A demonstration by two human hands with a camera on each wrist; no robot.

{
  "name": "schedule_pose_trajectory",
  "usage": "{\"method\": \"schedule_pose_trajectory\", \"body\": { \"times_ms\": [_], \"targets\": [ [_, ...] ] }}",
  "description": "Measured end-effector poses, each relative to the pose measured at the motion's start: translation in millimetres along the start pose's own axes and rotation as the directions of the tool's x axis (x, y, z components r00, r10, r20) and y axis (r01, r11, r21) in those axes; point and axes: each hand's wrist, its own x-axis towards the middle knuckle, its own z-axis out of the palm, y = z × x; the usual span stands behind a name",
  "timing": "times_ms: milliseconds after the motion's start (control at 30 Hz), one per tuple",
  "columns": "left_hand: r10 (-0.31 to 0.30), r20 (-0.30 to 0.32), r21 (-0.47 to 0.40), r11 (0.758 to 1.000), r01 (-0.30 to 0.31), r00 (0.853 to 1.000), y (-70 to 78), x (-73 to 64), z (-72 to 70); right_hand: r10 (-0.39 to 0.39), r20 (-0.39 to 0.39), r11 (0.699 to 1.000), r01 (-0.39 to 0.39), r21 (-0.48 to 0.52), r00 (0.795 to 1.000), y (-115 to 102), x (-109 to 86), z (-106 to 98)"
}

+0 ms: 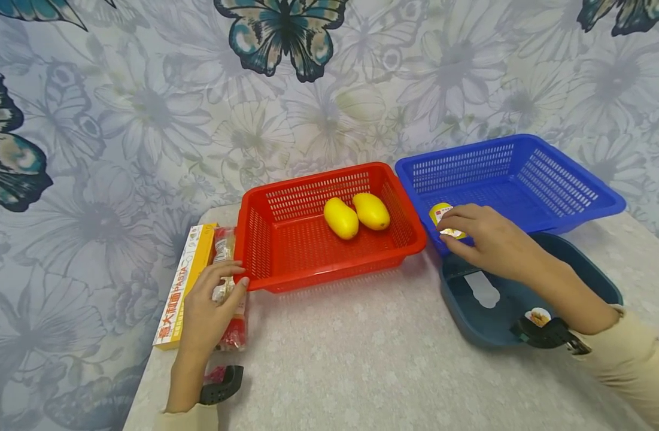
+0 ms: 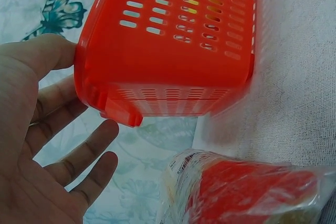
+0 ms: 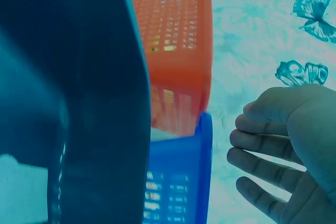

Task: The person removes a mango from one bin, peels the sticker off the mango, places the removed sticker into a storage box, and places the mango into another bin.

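Observation:
My left hand [image 1: 210, 305] is at the front left corner of the red basket [image 1: 329, 272], thumb and forefinger touching its rim. The other fingers spread loosely in the left wrist view. Two yellow mangoes [image 1: 356, 216] lie inside this basket. My right hand [image 1: 488, 242] hovers at the near left corner of the blue basket [image 1: 566, 221], fingers loosely bent. Just beyond its fingertips lies a yellow package [image 1: 442, 211] with a white label, partly covered by the hand. Nothing shows between these fingers in the right wrist view.
A dark teal tub [image 1: 458, 317] stands under my right forearm, in front of the blue basket. Left of the red basket lie a yellow and white pasta box [image 1: 185, 281] and a clear, red-marked plastic packet [image 1: 234, 335]. A butterfly-patterned wall [image 1: 329, 120] rises behind.

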Motion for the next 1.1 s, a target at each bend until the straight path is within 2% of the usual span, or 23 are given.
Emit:
{"method": "schedule_pose_trajectory", "body": {
  "times_ms": [300,567,733,967,1100],
  "targets": [
    [-0.003,0.01,-0.01,1.0,0.003,1.0,0.4,1.5,0.7,0.027,-0.029,0.999,-0.027,-0.018,0.999,22.9,-17.3,-9.9],
    [-0.036,0.023,0.009,0.999,0.036,0.999,1.2,1.0,1.9,0.032,-0.059,0.999,-0.034,-0.03,0.998,41.6,-32.3,-15.0],
    [-0.037,0.012,0.013,0.999,0.036,0.999,0.6,0.1,1.5,0.01,-0.089,0.999,-0.013,-0.03,0.996,52.6,-37.3,-19.5],
    [-0.043,0.006,0.018,0.999,0.043,0.999,1.3,-0.1,2.0,0.074,-0.081,0.996,-0.077,-0.042,0.994,66.3,-47.0,-24.5],
    [-0.047,0.005,0.014,0.999,0.047,0.999,1.4,-0.6,3.0,0.078,-0.103,0.995,-0.084,-0.057,0.992,75.3,-52.5,-28.0]
  ]
}}
